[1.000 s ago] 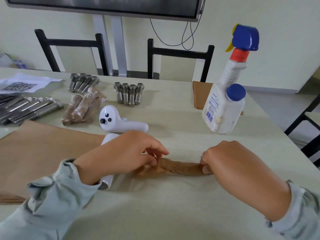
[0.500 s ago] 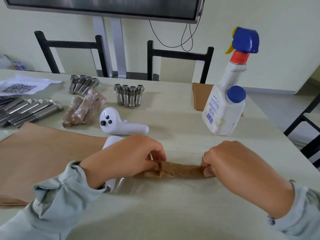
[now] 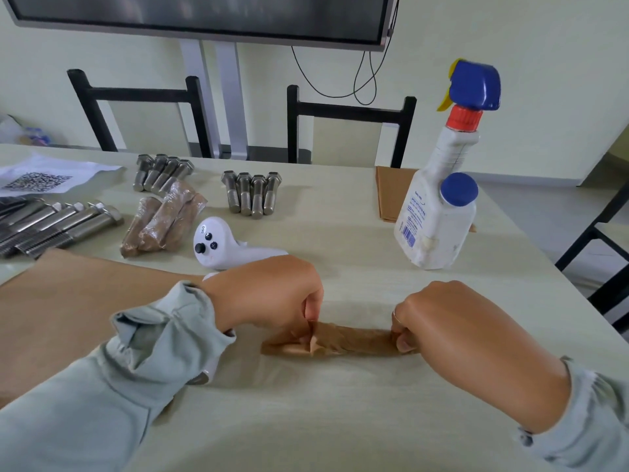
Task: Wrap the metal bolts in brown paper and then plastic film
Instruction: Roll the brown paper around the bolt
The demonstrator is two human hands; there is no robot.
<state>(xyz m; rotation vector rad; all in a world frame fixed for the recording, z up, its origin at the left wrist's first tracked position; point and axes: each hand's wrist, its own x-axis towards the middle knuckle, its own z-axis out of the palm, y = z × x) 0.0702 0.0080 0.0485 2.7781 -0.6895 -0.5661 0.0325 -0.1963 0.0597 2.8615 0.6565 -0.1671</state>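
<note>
A bolt wrapped in brown paper (image 3: 350, 342) lies across the table in front of me, on a clear sheet of plastic film (image 3: 272, 373). My left hand (image 3: 269, 294) pinches its crumpled left end. Its right end is gripped by my right hand (image 3: 439, 318). Bare metal bolts lie in a group of several (image 3: 252, 194) at the middle back, another group (image 3: 163, 172) further left, and longer ones (image 3: 58, 226) at the far left. Three finished wrapped bolts (image 3: 160, 221) lie beside them. A large brown paper sheet (image 3: 68, 308) lies under my left forearm.
A white handheld controller (image 3: 224, 247) lies just behind my left hand. A white spray bottle (image 3: 439, 206) with a blue head stands at the right, on more brown paper (image 3: 388, 195). A QR-code sheet (image 3: 44, 177) is far left. Black chairs stand behind the table.
My left hand has shifted right along the table and now pinches the paper's folded left end from above. The right hand holds its end as before.
</note>
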